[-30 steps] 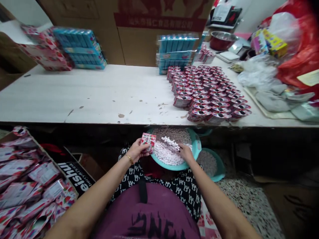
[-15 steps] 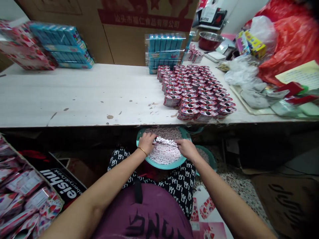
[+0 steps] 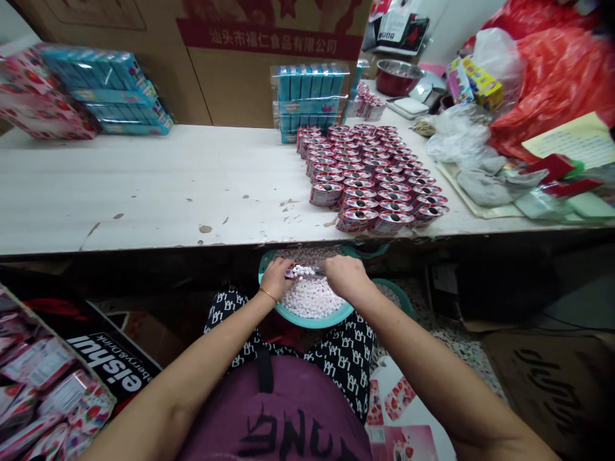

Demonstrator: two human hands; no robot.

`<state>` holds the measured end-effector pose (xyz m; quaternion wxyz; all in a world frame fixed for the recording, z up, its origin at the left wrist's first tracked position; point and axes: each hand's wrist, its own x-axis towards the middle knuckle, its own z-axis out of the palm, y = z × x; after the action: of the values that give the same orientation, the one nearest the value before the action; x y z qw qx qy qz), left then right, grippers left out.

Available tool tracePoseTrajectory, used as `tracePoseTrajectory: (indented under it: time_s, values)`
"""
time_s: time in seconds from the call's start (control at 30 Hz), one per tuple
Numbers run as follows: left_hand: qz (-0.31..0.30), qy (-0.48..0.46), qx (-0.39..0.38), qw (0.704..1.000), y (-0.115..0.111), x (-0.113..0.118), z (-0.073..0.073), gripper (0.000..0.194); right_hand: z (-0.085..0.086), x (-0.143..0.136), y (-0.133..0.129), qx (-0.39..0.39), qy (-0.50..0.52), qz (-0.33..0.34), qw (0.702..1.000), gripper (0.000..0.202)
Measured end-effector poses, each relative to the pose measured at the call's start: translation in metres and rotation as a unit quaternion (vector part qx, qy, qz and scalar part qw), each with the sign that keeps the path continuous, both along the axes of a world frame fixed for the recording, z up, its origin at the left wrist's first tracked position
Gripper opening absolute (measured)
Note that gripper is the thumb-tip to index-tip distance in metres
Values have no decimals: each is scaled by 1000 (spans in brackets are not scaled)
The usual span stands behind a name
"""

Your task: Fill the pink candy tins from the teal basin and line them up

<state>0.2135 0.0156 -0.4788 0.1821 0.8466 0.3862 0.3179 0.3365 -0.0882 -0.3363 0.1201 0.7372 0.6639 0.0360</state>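
In the head view a teal basin full of small white and pale pink candies sits between my knees, partly under the table edge. Over it, my left hand is closed around a small red-printed pack, mostly hidden by the fingers. My right hand grips a scoop that looks metallic, its handle covered by the fist. White candies lie along the scoop, its tip at the mouth of the pack.
Rows of red-and-pink oval-topped packs stand on the white table. Blue wrapped boxes and a large carton are behind. Plastic bags lie right. A box of strawberry-printed packs stands lower left; a second basin is right.
My right hand has moved left and tipped the scoop toward the pack in my left hand. Fewer candies show along the scoop. The view has shifted slightly.
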Motion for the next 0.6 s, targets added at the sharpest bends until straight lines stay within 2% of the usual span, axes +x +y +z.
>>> tracePoseTrajectory:
  time_s: [0.13, 0.23, 0.37, 0.47, 0.53, 0.6]
  values:
    - [-33, -62, -19, 997, 3, 3, -5, 31, -1, 1, -5, 21, -25, -2, 999, 31]
    - [-28, -95, -37, 994, 4, 4, -5, 30, 3, 4, -10, 23, -34, -9, 999, 31]
    - [-37, -140, -47, 988, 8, -2, -4, 29, 0, 30, -24, 53, -45, -34, 997, 30]
    - [-29, -184, -59, 981, 11, -14, -7, 32, -30, 58, -28, 54, -47, -74, 995, 31]
    - [-9, -208, -82, 975, 13, -22, -10, 35, -64, 66, -20, 42, -24, -95, 994, 32]
    - [4, -223, -128, 966, 14, -26, -13, 39, -102, 62, -5, 45, 42, -110, 992, 33]
